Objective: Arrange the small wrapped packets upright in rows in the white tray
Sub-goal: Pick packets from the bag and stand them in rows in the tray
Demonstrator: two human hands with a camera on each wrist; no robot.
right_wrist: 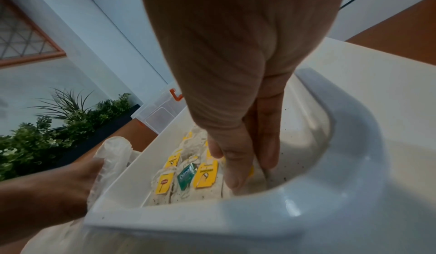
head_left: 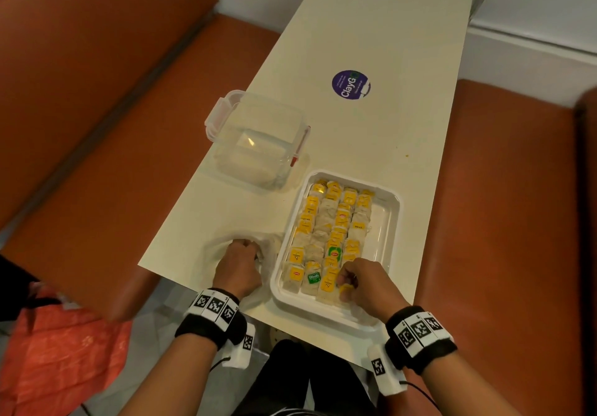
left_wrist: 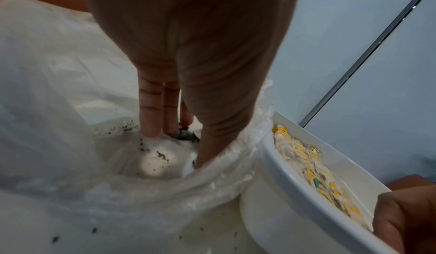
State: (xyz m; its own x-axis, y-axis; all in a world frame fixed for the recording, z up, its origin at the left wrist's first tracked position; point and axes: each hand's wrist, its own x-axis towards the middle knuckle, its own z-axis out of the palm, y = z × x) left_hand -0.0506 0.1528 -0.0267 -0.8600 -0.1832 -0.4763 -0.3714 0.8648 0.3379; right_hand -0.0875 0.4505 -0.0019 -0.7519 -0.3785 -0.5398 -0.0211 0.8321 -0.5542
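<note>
The white tray (head_left: 394, 212) sits on the table's near right part and holds several rows of pale packets (head_left: 332, 228) with yellow tags and two green ones. My right hand (head_left: 345, 283) is in the tray's near right corner (right_wrist: 342, 127). There its thumb and fingers (right_wrist: 235, 164) pinch a packet with a yellow tag, beside a green-tagged packet (right_wrist: 186, 176). My left hand (head_left: 255, 251) reaches into a crumpled clear plastic bag (left_wrist: 59, 90) just left of the tray (left_wrist: 306, 189). Its fingers (left_wrist: 151, 123) and thumb close on a pale packet (left_wrist: 155, 161) at the bag's bottom, among dark crumbs.
An open clear plastic box (head_left: 258, 144) with clip latches stands behind the bag. A round purple sticker (head_left: 350, 84) lies farther back on the narrow cream table (head_left: 420, 144). Orange benches flank the table, and an orange bag (head_left: 58, 351) lies on the floor at left.
</note>
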